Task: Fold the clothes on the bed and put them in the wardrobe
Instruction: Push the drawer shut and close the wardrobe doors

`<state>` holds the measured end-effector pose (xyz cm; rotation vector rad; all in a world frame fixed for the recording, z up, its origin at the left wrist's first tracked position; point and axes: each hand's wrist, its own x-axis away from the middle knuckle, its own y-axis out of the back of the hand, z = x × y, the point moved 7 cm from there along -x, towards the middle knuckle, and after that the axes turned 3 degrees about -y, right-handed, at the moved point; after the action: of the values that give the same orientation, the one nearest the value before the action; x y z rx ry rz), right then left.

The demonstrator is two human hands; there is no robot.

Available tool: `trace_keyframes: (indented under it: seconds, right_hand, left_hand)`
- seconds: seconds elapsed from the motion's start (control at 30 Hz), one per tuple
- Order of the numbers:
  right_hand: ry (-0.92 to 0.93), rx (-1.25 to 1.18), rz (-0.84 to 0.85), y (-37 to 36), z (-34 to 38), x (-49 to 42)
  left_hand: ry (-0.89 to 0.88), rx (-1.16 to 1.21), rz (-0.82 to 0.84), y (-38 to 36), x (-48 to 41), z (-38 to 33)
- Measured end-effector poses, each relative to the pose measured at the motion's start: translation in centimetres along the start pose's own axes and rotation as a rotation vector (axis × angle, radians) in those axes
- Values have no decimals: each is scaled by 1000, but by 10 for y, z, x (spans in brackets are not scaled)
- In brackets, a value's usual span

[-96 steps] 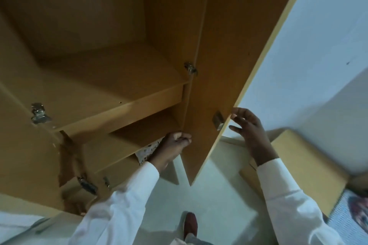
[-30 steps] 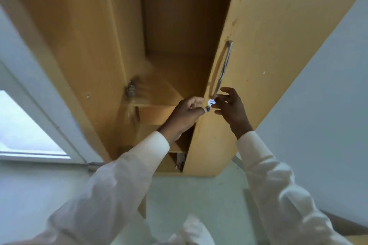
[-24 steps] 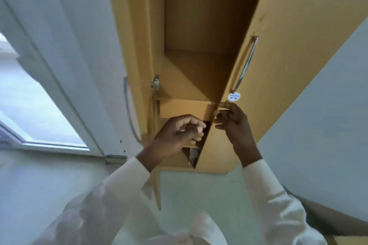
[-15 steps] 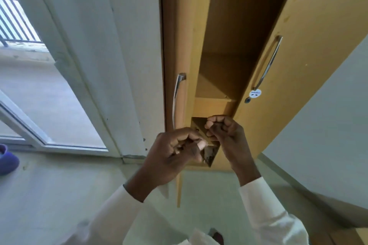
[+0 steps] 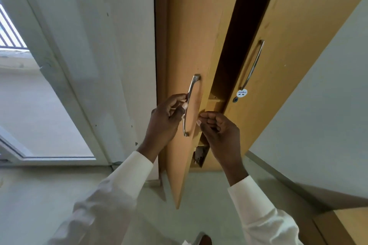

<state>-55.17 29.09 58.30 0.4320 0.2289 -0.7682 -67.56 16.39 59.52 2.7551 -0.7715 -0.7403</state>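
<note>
While both white sleeves (image 5: 119,191) are raised towards the wardrobe (image 5: 161,45), the left hand (image 5: 167,119) is seen curled about the left handle (image 5: 190,103), the thumb pressed against the metal bar. The right hand (image 5: 219,131) is held just beside it, its fingers (image 5: 207,114) curled, with index and thumb tips at the free edge of the left door (image 5: 189,36); whether that edge is actually pinched cannot be told. Three seconds ago both doors were swung wide and the shelves laid bare. Since then the left door has been brought round and its handle taken up within the last half second, so that only a narrow dark gap (image 5: 239,26) is left between it and the right door (image 5: 298,36). Within that gap a shelf edge (image 5: 216,103) is shown, and lower down a scrap of patterned cloth (image 5: 199,157), taken to be clothes already laid inside. The putting-away is therefore judged done for this load, and only the closing remains; the right fingers would need to be drawn clear before the left door is pushed home. Farther off, the right handle (image 5: 253,63) and a round sticker (image 5: 242,93) are seen, with a glazed door (image 5: 49,105) to the left and a pale wall (image 5: 328,95) to the right.
</note>
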Motion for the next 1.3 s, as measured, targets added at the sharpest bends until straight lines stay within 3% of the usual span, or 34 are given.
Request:
trace_keyframes:
  seconds: [0.3, 0.53, 0.63, 0.8, 0.93, 1.1, 1.3]
  right_hand:
    - [-52, 19, -222, 64, -40, -44]
    - [-113, 81, -314, 108, -78, -107]
    - [-139, 90, -269, 116, -95, -136]
    - [-251, 37, -38, 132, -132, -199]
    - [-255, 80, -142, 159, -143, -248]
    - [-216, 199, 22, 139, -148, -287]
    - [-171, 129, 12, 141, -165, -286]
  left_hand:
    - [-101, -57, 178, -82, -54, -5]
    - [-79, -95, 282, -167, -111, -4]
    - [-101, -161, 260, -190, -136, -5]
    - [-87, -253, 236, -218, -177, -2]
    - [-62, -278, 219, -231, -203, 3]
    - [-53, -300, 189, -239, -222, 10]
    - [-48, -346, 148, -246, -239, 18]
